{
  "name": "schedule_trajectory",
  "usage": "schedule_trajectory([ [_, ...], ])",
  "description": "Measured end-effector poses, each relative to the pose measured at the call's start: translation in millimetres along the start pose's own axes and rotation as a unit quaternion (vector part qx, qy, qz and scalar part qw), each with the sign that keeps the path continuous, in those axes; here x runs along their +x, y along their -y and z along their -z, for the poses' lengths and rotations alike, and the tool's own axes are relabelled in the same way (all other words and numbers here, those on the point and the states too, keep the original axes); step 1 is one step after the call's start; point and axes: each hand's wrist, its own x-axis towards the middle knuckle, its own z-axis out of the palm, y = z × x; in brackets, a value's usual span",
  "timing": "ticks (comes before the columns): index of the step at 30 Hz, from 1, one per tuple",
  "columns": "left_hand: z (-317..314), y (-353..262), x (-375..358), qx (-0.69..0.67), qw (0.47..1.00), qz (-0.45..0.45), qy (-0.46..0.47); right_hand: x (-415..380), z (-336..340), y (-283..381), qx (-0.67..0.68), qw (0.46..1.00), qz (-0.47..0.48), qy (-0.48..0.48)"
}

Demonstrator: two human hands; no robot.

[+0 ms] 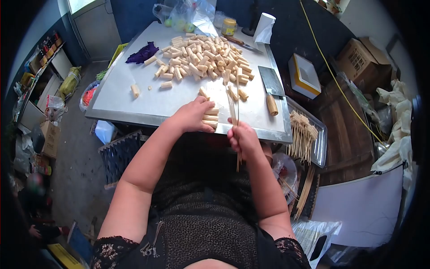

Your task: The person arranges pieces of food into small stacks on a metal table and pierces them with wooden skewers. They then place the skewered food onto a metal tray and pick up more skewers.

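Right hand (242, 136) at frame centre, closed on skewers (236, 112), pointing them at rolls (211, 117). Left hand (193, 115) presses flat, steadying stacked rolls near tabletop (134, 112) edge.

one grey metal worktop (134, 107) carries a heap of short pale cut cylinders (204, 56), too many to count. three more lie apart toward its left edge, and a row of four sits under one hand (192, 115) at the near edge. one steel cleaver with a wooden handle (272, 89) lies by the right edge. one purple crumpled cloth (142, 53), one yellow-lidded jar (229, 27), one white paper roll (264, 27) and one slim knife (242, 43) sit toward the far edge. two hands show; the other hand (242, 136) grips a few thin bamboo skewers (236, 107), number unclear.
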Motion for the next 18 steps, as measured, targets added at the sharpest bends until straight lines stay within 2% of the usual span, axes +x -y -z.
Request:
schedule_trajectory([
  [3, -7.5, -4.4, -2.0, -0.03, 0.999, -0.022, 0.028, -28.0, -2.0, -26.4, 0.009, 1.0, 0.008, 0.025],
  [6, -10.6, -11.7, -5.8, -0.032, 0.999, 0.01, 0.012, -37.3, -6.9, -40.7, 0.03, 0.999, 0.021, 0.008],
  [8, -8.1, -11.8, -10.3, -0.055, 0.998, -0.007, -0.033, -35.7, -7.2, -45.1, 0.018, 0.999, 0.032, -0.019],
  [12, -16.1, 9.2, -7.2, -0.066, 0.995, -0.056, -0.048, -32.2, -9.9, -45.5, -0.003, 0.999, 0.032, -0.03],
  [15, -11.7, 12.1, -0.4, -0.029, 0.998, -0.046, -0.017, -26.4, -15.4, -40.7, -0.067, 0.998, 0.007, 0.001],
  [17, -6.5, 5.2, -0.5, -0.044, 0.999, 0.015, 0.012, -26.2, -17.2, -34.7, -0.093, 0.996, 0.006, -0.005],
  [18, -6.1, 1.9, -0.6, -0.044, 0.999, 0.015, 0.011, -26.2, -16.3, -32.6, -0.085, 0.996, 0.004, -0.019],
])
